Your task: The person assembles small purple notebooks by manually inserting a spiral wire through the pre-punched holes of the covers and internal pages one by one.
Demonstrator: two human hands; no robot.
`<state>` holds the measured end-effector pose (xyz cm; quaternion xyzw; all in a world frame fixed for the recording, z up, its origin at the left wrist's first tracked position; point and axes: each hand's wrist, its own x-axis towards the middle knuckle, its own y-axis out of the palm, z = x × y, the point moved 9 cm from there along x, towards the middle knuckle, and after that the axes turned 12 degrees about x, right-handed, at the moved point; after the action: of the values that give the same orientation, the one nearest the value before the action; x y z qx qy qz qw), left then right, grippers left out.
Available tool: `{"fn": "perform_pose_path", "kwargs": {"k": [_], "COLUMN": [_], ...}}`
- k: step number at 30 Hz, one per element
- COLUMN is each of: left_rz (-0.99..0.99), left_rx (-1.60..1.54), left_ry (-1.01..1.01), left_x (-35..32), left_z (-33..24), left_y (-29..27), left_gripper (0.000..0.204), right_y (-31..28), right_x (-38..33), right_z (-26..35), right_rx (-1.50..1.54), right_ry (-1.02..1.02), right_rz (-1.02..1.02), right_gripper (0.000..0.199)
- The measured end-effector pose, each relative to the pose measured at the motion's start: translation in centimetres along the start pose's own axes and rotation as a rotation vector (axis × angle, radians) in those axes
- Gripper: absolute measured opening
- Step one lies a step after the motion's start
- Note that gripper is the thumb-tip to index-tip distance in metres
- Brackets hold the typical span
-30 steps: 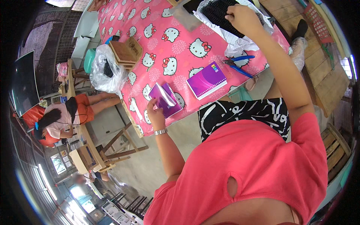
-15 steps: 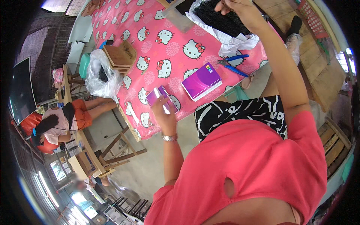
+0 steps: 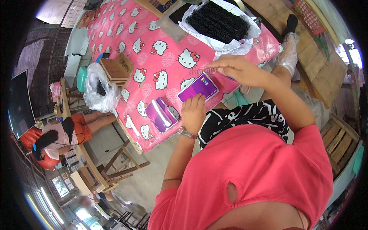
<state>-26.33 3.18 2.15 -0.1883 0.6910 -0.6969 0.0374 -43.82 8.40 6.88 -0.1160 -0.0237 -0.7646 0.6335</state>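
Note:
A purple-covered notebook (image 3: 199,89) without a coil lies near the table's front edge, holes along its near side. My left hand (image 3: 193,114) rests on its near edge, fingers stretched out over the cover. Above its far right corner, my right hand (image 3: 241,71) pinches a thin dark spiral coil (image 3: 202,71), which points left over the table. A second purple notebook (image 3: 163,114), spiral-bound, lies to the left. Under my right hand the blue-handled pliers are mostly hidden. Farther back, a heap of black coils (image 3: 216,22) sits on crumpled white paper (image 3: 234,48).
The table has a pink patterned cover (image 3: 168,57). Brown cardboard pieces (image 3: 117,71) and a clear plastic bag (image 3: 100,90) with something black inside are at its left edge. A clear container (image 3: 172,28) stands at the back. Another person (image 3: 63,134) is at a wooden bench on the left.
My right hand has come back from the black heap with a coil. My left hand has moved right, from the bound notebook onto the unbound one. The view has shifted slightly.

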Motion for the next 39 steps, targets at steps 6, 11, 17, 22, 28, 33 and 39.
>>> {"fn": "perform_pose_path", "kwargs": {"k": [6,11,17,22,28,33,39], "left_rz": [-0.033,-0.115,-0.147,-0.046,-0.07,-0.071,-0.094], "left_rx": [0.034,0.201,0.064,-0.026,-0.068,-0.1,-0.098], "left_ry": [-0.05,-0.141,-0.08,0.028,0.024,0.022,0.024], "left_x": [1.0,3.4,5.0,3.7,3.4,3.3,3.3], "left_z": [2.8,2.4,2.0,1.3,0.8,0.9,1.0], "left_y": [-3.7,-1.6,-2.2,-2.0,-3.0,-3.1,-3.0], "left_gripper": [0.033,0.029,0.022,0.022,0.022,0.021,0.02], "right_y": [2.1,7.1,6.9,3.3,2.6,2.9,3.3], "right_x": [-3.0,-4.2,-2.7,-3.3,-3.0,-2.8,-3.3], "right_z": [-3.6,-7.0,-3.8,-3.5,-1.5,-0.8,-1.9], "right_rx": [-0.077,0.188,0.246,-0.211,-0.289,-0.352,-0.264], "right_ry": [0.057,0.179,0.097,0.078,-0.094,-0.178,-0.092], "right_rz": [-0.134,-0.3,-0.241,-0.068,-0.176,-0.187,-0.099], "right_gripper": [0.032,0.054,0.057,0.029,0.019,0.02,0.02]}}
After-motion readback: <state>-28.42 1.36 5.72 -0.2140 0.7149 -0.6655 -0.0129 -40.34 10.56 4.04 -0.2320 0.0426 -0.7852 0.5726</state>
